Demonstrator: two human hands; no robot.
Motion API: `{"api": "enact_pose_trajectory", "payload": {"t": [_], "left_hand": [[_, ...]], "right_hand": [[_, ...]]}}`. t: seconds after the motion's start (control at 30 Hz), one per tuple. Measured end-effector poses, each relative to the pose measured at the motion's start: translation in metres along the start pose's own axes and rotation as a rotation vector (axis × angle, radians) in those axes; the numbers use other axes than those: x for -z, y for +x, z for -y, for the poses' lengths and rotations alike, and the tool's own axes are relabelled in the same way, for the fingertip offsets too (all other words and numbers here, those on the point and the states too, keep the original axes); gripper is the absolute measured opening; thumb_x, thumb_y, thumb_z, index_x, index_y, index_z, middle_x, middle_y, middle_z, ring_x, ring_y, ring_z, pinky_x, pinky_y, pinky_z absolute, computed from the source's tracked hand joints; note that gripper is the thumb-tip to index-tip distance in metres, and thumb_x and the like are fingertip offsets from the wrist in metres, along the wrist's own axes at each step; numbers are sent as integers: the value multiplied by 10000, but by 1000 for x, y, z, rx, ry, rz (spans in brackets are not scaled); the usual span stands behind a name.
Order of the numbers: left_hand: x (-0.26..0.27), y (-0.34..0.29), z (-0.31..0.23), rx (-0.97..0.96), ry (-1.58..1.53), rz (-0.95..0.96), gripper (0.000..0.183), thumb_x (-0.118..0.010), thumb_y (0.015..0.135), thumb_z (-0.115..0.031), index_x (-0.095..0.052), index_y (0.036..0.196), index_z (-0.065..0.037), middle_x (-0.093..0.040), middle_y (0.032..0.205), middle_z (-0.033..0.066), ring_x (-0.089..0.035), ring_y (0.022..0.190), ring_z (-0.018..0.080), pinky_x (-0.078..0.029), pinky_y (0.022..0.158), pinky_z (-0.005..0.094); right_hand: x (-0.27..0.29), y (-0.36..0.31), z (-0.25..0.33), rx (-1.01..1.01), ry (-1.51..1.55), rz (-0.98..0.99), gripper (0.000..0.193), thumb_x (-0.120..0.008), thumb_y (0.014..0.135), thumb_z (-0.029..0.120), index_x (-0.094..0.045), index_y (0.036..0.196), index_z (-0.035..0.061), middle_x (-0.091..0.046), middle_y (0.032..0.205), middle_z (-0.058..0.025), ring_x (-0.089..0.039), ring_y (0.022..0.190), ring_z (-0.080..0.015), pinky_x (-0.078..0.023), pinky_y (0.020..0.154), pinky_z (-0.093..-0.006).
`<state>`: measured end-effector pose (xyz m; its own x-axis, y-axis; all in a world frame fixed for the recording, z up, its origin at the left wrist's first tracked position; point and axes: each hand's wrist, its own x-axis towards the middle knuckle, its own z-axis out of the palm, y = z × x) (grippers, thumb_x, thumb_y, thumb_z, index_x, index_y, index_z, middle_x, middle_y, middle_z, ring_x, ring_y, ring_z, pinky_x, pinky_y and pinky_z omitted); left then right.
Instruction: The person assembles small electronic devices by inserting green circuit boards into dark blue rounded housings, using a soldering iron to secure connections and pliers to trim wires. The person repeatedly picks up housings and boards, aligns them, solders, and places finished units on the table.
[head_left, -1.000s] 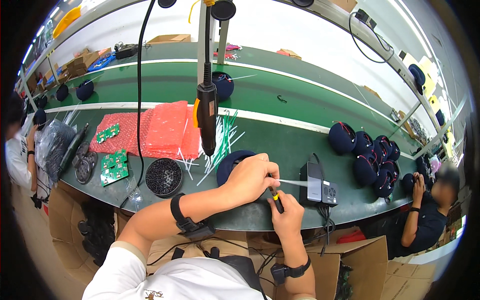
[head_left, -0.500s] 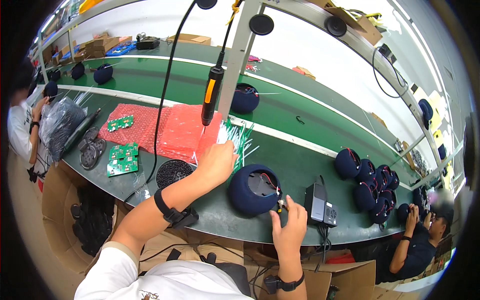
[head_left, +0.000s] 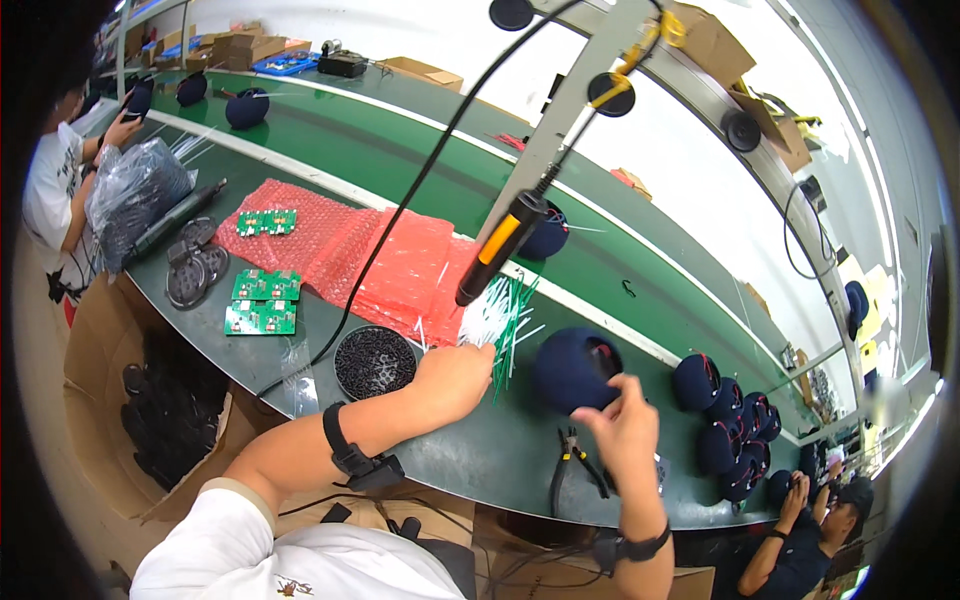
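Observation:
My left hand [head_left: 452, 387] is closed, fingertips at the near end of a pile of green and white plastic strips [head_left: 508, 325]; whether a strip is in them is hidden. With thumb and fingers my right hand [head_left: 628, 428] grips the right edge of a round dark blue housing [head_left: 570, 372]. This housing is tilted, blurred by motion, its opening facing right and away. A pair of pliers [head_left: 575, 458] with black and yellow handles lies on the bench just left of my right wrist. Over the strips hangs a black and orange electric screwdriver [head_left: 505, 245].
A round tray of small black screws [head_left: 375, 362] stands left of my left hand. Beyond are green circuit boards [head_left: 262, 302] and pink bubble wrap [head_left: 370, 265]. Several more blue housings [head_left: 722, 425] cluster at right. A co-worker [head_left: 805, 530] sits at the right, another [head_left: 70, 180] far left.
My right hand has taken hold of the round housing and shifted it right, uncovering the pliers. My left hand stays near the strips. The whole view has swung somewhat.

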<state>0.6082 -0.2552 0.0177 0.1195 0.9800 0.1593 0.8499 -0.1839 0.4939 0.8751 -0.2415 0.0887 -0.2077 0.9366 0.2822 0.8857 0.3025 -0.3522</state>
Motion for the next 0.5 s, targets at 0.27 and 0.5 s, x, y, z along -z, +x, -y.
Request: {"api": "enact_pose_trajectory", "payload": {"t": [0.27, 0.5], "left_hand": [[-14, -3, 4, -138, 28, 65, 206, -672, 915, -205, -632, 1030, -38, -717, 867, 167, -725, 796, 390, -570, 658, 528], [-17, -4, -1, -196, -4, 20, 156, -622, 844, -75, -648, 985, -12, -724, 806, 178, -745, 744, 376, -586, 609, 507]], "right_hand": [[-55, 207, -137, 94, -312, -349, 532, -877, 802, 308, -618, 1135, -16, -728, 786, -170, -743, 718, -286, -562, 708, -395], [-92, 303, -211, -264, -227, -109, 649, -813, 848, 336, -546, 1327, -11, -701, 1198, -276, -686, 1103, -440, -539, 957, -502]]}}
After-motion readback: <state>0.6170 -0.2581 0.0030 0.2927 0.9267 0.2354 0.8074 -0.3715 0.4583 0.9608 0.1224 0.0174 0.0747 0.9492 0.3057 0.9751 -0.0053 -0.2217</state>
